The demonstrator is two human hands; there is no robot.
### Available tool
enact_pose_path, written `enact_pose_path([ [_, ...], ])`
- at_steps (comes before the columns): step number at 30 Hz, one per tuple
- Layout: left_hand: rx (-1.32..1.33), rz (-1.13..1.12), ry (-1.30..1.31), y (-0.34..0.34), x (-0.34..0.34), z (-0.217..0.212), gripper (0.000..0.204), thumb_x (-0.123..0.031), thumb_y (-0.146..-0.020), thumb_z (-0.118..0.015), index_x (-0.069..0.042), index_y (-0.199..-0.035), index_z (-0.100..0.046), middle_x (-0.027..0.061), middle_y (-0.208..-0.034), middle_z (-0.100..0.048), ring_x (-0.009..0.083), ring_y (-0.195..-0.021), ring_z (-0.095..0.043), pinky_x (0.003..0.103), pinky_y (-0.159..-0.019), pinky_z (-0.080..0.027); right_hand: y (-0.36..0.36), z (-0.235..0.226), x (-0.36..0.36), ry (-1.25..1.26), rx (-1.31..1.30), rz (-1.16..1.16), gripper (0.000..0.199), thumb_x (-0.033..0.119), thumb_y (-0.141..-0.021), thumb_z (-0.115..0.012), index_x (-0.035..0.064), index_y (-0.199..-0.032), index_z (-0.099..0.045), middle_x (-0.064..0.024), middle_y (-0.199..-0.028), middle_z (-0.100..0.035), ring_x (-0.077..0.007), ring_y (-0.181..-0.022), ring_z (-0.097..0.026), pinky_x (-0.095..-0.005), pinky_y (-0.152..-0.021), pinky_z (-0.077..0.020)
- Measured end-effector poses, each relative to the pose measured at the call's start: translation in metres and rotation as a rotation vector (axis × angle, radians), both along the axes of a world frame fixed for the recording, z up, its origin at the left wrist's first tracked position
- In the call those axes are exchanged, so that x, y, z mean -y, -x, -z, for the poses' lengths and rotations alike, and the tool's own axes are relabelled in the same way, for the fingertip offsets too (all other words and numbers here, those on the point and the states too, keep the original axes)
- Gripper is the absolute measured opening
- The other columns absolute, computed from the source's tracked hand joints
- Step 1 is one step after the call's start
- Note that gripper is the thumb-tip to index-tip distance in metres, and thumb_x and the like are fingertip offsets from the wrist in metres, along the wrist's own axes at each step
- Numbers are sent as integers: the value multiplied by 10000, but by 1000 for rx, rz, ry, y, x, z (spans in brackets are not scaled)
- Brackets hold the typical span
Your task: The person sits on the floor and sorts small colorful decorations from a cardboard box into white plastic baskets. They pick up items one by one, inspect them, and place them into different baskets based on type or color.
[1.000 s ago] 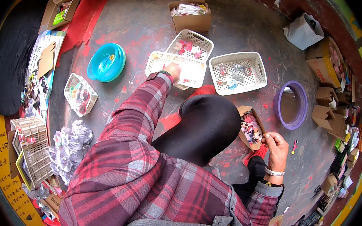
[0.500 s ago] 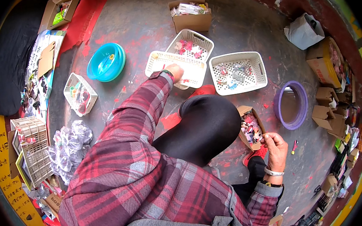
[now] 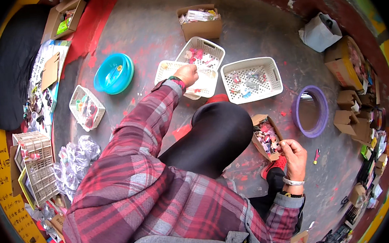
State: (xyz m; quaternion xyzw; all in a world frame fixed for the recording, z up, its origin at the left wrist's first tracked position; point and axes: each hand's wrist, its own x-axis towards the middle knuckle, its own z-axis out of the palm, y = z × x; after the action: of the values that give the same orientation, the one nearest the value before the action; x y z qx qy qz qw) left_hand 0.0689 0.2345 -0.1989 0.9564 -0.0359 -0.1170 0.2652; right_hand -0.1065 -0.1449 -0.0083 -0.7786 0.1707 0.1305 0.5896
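Floor: grey concrete (image 3: 150, 37) with red stains under us.
Left hand (image 3: 186, 74): fingers curled over our white basket (image 3: 171, 72).
Right hand (image 3: 294, 152): fingers pinched shut beside our small cardboard box (image 3: 258, 120), right of that basket.

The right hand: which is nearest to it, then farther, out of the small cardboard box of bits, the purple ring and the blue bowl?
From the right hand:
1. Small cardboard box, just beside the fingers, to the hand's left.
2. Purple ring, a little up and to the right on the floor.
3. Blue bowl, far across on the left, beyond the left arm.
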Motion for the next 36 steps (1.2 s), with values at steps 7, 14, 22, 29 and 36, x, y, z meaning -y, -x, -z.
enact_pose_path([
  [7,-406,159,820,-3,45,-131,125,-137,-782,-604,-40,-856,-579,43,-789,-628,54,-649,-553,189,-478,-404,0,-9,-4,15,190,-45,137,73,-809,-599,-8,-917,-625,-36,-853,-609,-81,-766,-554,-211,-639,-446],
  [14,-633,788,631,45,154,-288,138,-158,-775,-558,-25,-787,-589,24,-717,-616,82,-615,-545,227,-523,-414,9,-84,-23,382,872,66,681,143,-608,-728,71,-1234,-471,-110,-1252,-475,-273,-1208,-405,-364,-999,-307],
  [22,-695,863,497,84,215,-296,123,-115,-786,-583,-20,-864,-582,26,-785,-629,97,-703,-597,227,-547,-427,44,-69,12,-87,507,76,174,128,-804,-630,-4,-916,-613,-67,-755,-638,-119,-684,-594,-241,-613,-461],
  [29,-896,219,1171,113,239,-271,196,-147,-827,-609,-38,-988,-579,35,-941,-625,136,-919,-610,180,-554,-381,51,-66,31,-460,424,426,204,170,-853,-591,-29,-894,-601,-121,-753,-639,-124,-644,-606,-211,-580,-485],
  [36,-940,125,1505,114,260,-243,166,-87,-864,-548,25,-987,-550,123,-953,-604,200,-920,-603,242,-764,-501,50,-53,40,-600,308,447,192,161,-852,-585,-28,-888,-597,-130,-764,-639,-170,-677,-623,-262,-625,-507],
])
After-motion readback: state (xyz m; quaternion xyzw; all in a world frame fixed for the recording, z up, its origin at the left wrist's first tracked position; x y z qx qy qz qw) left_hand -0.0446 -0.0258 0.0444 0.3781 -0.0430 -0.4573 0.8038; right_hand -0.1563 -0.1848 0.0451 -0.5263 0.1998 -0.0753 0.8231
